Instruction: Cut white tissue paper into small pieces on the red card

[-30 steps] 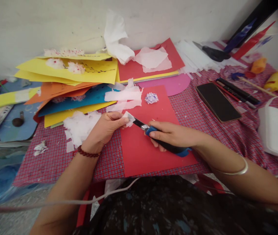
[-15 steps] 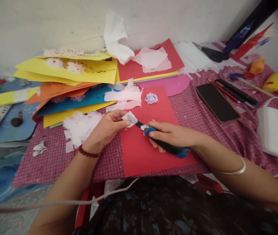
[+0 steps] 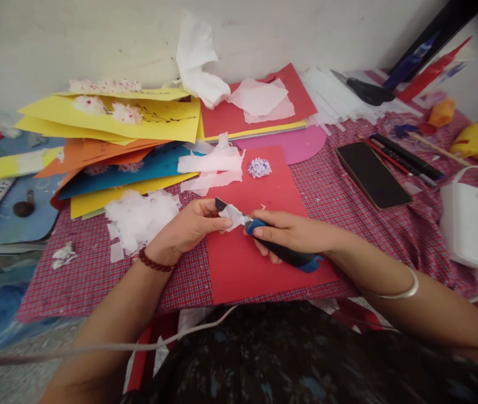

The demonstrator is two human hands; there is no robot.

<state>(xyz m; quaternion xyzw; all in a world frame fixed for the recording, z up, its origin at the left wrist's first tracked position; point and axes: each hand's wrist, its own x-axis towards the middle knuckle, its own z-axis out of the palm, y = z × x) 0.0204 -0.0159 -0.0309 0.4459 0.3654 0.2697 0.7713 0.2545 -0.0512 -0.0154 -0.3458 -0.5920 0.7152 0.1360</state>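
Beside the knife (image 3: 260, 226) and tissue piece (image 3: 234, 215) — scraps (image 3: 140, 219), phone (image 3: 372, 175), scissors (image 3: 367, 91)

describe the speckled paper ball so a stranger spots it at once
Find the big red sheet on the checked cloth. Near its far edge sits the paper ball. Unlike the plain white tissue scraps beside it, it is round and purple-flecked.

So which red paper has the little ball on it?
The near red sheet, with the ball at its far end; the red sheet by the wall holds only white tissue.
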